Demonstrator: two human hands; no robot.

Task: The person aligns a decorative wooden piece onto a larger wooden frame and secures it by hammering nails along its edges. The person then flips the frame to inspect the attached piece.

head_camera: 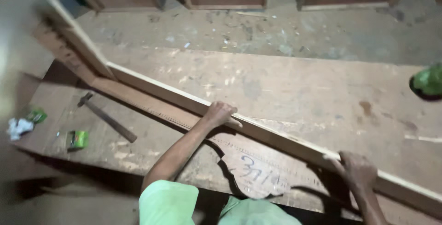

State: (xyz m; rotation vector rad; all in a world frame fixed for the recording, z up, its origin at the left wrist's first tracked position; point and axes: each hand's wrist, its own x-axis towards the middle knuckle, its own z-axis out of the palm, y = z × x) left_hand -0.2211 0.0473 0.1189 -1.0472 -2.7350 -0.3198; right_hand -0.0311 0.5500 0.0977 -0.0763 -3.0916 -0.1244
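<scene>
Both the left hand [220,113] and right hand [357,169] gripped the frame [276,138] on the table [322,96], a small green box [77,139] lying by the hammer [107,117].

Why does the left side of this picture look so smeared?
Head view: the far left edge is motion-blurred; the hammer and left hand on the wooden strip stay fairly sharp; dim light, soft shadows under both arms.
</scene>
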